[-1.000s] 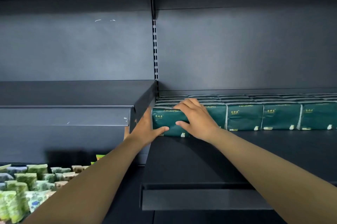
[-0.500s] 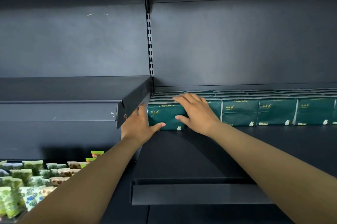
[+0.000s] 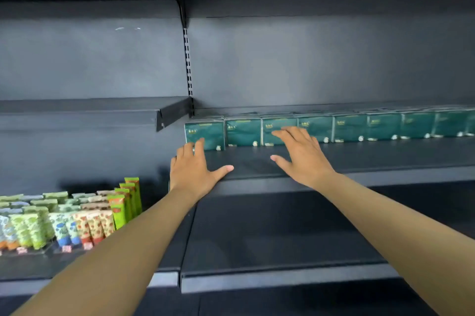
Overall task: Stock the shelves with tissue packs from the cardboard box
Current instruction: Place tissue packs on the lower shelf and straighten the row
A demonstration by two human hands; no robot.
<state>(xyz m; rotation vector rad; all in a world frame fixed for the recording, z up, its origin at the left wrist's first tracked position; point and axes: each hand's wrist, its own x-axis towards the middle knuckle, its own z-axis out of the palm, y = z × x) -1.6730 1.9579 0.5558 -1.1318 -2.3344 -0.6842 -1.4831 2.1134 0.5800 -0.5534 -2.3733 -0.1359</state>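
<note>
Dark-green tissue packs (image 3: 316, 129) stand in a single row along the back of the shelf (image 3: 385, 158), front faces outward, each touching its neighbour. The row starts at the left end of this bay, just right of the slotted upright (image 3: 189, 63), and runs out of view to the right. Placement flush against the rear panel appears intended to leave the front strip of the shelf free for further rows.

Both hands are empty. The left hand (image 3: 195, 170) is spread flat, palm down, fingers straight, thumb angled out; it hovers at the shelf's front edge just before the leftmost pack (image 3: 204, 135). Contact with that pack cannot be confirmed. The right hand (image 3: 300, 153) is likewise spread with straight fingers, its fingertips overlapping the third pack in this view; no grasp is present. This posture suits a pack just set and released.

The cardboard box is not in view.

Each pack carries a small gold mark at upper left and pale marks at the lower edge; the blur makes them illegible. To the lower left, an adjacent shelf (image 3: 30, 267) holds small printed packets (image 3: 84, 223) in green, blue and red patterns, with unreadable labels.
</note>
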